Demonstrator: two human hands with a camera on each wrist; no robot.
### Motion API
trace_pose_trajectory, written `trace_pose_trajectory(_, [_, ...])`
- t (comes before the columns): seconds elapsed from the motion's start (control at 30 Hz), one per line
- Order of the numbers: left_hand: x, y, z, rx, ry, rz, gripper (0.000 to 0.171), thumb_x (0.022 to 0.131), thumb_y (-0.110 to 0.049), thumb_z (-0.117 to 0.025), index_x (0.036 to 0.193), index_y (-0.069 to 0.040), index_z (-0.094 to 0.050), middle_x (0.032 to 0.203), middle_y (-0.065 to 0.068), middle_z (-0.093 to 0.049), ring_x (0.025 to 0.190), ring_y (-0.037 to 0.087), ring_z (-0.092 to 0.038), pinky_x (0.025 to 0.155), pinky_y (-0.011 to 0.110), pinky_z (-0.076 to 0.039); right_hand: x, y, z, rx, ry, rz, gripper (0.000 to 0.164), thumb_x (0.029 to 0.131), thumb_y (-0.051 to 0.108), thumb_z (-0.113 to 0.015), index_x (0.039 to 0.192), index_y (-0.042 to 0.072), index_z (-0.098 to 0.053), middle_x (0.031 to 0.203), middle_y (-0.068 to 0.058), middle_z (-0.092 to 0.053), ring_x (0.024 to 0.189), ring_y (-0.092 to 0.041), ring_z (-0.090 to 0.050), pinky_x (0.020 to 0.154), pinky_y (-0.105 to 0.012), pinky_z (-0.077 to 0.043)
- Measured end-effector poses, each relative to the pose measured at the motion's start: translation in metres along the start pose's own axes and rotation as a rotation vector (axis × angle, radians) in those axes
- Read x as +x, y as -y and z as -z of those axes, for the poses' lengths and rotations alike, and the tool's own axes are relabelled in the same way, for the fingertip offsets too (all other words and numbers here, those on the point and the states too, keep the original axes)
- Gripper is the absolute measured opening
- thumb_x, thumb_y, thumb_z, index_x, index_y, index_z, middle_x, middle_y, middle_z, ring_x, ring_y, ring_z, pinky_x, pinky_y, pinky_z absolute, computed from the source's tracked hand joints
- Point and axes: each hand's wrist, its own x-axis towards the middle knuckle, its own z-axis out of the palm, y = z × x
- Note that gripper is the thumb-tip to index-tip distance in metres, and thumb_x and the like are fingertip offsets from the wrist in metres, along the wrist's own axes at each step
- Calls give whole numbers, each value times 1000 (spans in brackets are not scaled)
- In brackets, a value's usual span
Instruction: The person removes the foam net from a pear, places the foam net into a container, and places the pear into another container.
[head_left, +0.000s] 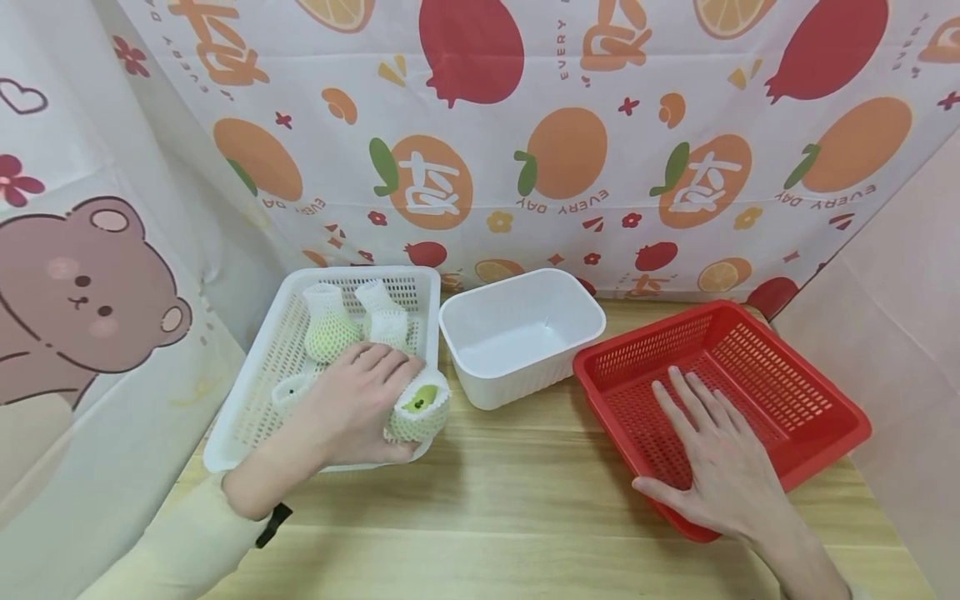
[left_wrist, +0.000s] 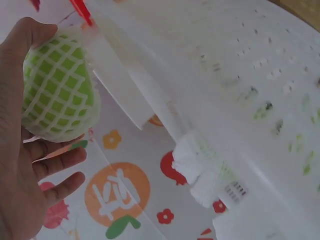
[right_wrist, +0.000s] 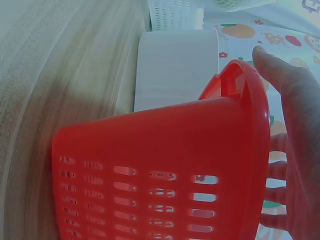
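My left hand (head_left: pixel 360 404) grips a round green fruit (head_left: pixel 418 406) in a white foam net, above the near right corner of a white slotted basket (head_left: pixel 219 446). In the left wrist view the thumb presses the net of the green fruit (left_wrist: pixel 60 90) from the side. Several more fruits in foam nets, such as a pale green one (head_left: pixel 330 333), lie in the white basket. My right hand (head_left: pixel 720 458) reaches over the near left rim of a red slotted basket (head_left: pixel 817 467), fingers straight and spread, holding nothing.
A white plastic tub (head_left: pixel 525 358) stands between the two baskets, its inside bare. All three containers are on a wooden table (head_left: pixel 510 517). A fruit-print curtain (head_left: pixel 495 150) hangs close behind them, and a bear-print cloth (head_left: pixel 90 292) hangs at the left.
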Motion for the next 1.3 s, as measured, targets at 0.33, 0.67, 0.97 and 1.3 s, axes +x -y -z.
trace_pose_trajectory(0.33, [8,-37,-9,14,-81,-85,107,44,-76,-82,123,-5,-66,107,6,-71,102,26,-65,96,41,-55,0,1,-2,-1,-22,19,123,73,82,-72,169,21,-24,176,-9,-28,156,-36,-34,130,-19,14])
trace_pose_trajectory(0.67, [15,-75,-31,-54,-94,-160,107,48,-81,-78,125,-8,-65,109,2,-72,103,21,-65,97,38,-54,-1,2,-4,-2,-24,33,122,75,84,-69,169,21,-25,176,-8,-28,156,-35,-34,131,-19,13])
trace_pose_trajectory(0.97, [17,-103,-43,-115,-16,-165,104,54,-83,-77,129,-14,-63,112,-4,-70,105,15,-63,94,31,-51,-2,6,-7,4,-14,52,120,76,84,-68,168,19,-26,177,-8,-26,157,-35,-33,132,-21,13])
trace_pose_trajectory(1.3, [12,-120,-64,-179,107,-151,98,60,-82,-78,131,-17,-62,112,-5,-69,104,13,-63,94,30,-54,-3,13,-11,13,-13,63,123,72,78,-75,169,20,-25,176,-8,-28,155,-35,-34,132,-21,13])
